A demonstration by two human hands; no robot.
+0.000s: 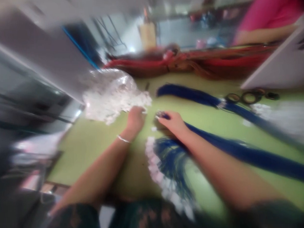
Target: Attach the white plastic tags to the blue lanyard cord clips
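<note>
My right hand (173,122) is closed round the end of a bundle of blue wires (233,149), which trails off to the right under my forearm. Small ends of the wires poke out at the fingertips. My left hand (136,120) is at the near right edge of a heap of small white connectors (109,105); its fingers are curled together, and what they pinch is too blurred to make out. Below my right hand, blue wires with white connectors on their ends (156,170) lie fanned out on the green table (76,156).
Another blue wire bundle (191,94), tied with a band, lies farther back. Rolls of dark tape (251,96) are beside it. Red and brown wire bundles (145,66) run along the far edge. A person in a pink sleeve (260,15) is across at the right.
</note>
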